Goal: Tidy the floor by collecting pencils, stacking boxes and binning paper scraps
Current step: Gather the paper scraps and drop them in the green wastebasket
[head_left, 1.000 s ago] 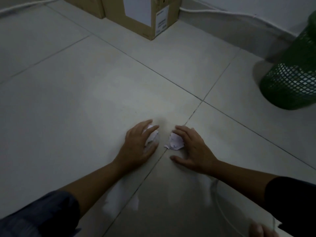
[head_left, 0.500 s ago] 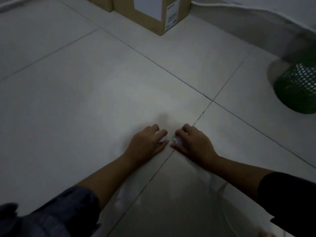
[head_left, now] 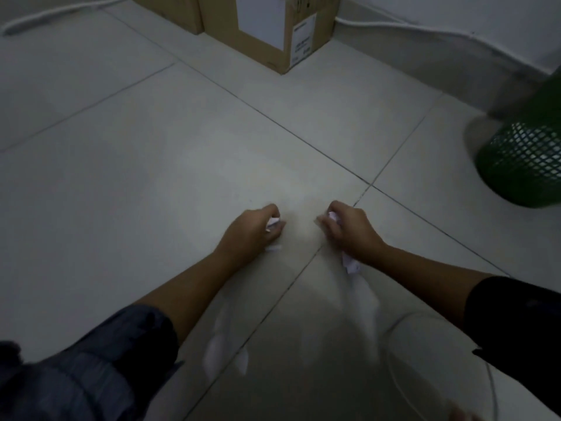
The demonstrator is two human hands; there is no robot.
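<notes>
My left hand (head_left: pixel 253 230) is curled round a crumpled white paper scrap (head_left: pixel 272 223), just above the pale tiled floor. My right hand (head_left: pixel 349 229) grips another white paper scrap (head_left: pixel 331 216), and a bit of it (head_left: pixel 350 264) pokes out below the wrist. The two hands are a short way apart, near a tile joint. A green mesh waste bin (head_left: pixel 522 159) stands at the right edge, well beyond my right hand. No pencils are in sight.
Two brown cardboard boxes (head_left: pixel 273 28) stand at the far side by the wall. White cables (head_left: pixel 425 28) run along the skirting. Faint pale reflections show on the glossy tiles below my forearms.
Both hands lay over the two scraps on the floor, then closed round them; now they have drawn apart with the paper gripped inside.
</notes>
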